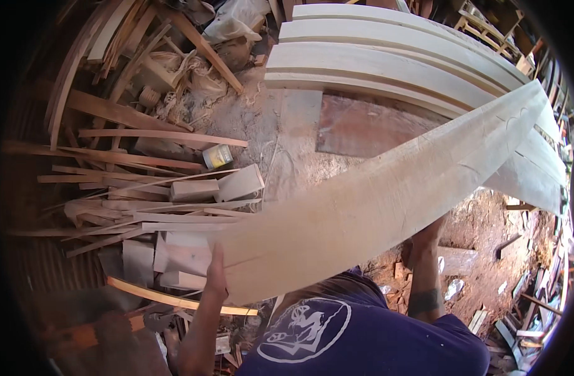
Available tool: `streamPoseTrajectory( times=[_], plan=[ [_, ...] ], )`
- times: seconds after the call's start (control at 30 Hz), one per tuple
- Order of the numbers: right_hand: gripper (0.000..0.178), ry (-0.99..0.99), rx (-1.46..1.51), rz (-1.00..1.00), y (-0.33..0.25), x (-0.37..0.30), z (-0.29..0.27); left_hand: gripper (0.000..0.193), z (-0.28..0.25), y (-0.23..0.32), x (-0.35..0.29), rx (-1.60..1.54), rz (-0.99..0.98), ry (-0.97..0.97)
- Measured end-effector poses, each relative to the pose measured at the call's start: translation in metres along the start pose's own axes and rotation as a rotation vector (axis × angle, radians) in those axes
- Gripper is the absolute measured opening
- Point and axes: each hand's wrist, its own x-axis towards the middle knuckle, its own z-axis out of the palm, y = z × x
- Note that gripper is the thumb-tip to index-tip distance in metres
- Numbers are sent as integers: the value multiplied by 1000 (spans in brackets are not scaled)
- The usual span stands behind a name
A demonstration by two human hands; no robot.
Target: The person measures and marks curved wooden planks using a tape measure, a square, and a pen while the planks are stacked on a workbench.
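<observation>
1. Nearest is my purple shirt (375,332), with the wide pale board (362,200) stretched diagonally above it.
2. My left hand (217,272) grips the board's near end, thumb on its face, the other fingers hidden. My right hand (422,247) is beneath the board, mostly covered; I cannot tell how its fingers are set.
3. The long far end could swing if my left thumb slipped, and knock the stacked planks (375,59) or the loose pale board (528,178) beyond.
4. A rough edge might splinter my palm; scraps (519,332) underfoot could trip me.
5. The floor (252,119) is dusty, with a reddish-brown panel (368,125) lying on it.
6. Leftward, thin wooden strips (149,134) and blocks (194,190) crowd around a yellowish can (217,156); a whitish bag (237,19) sits farther back.
</observation>
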Motion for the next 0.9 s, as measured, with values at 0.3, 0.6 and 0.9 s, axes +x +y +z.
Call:
streamPoseTrajectory(
  times=[0.3,0.6,0.9],
  plan=[
    [66,237,577,382,-18,126,82,70,13,185,148,304,-32,-114],
    [65,266,314,248,-83,191,172,75,26,316,269,550,-154,-126],
    [81,541,-41,452,-122,284,250,86,61,385,389,590,-652,-290]
  ],
)
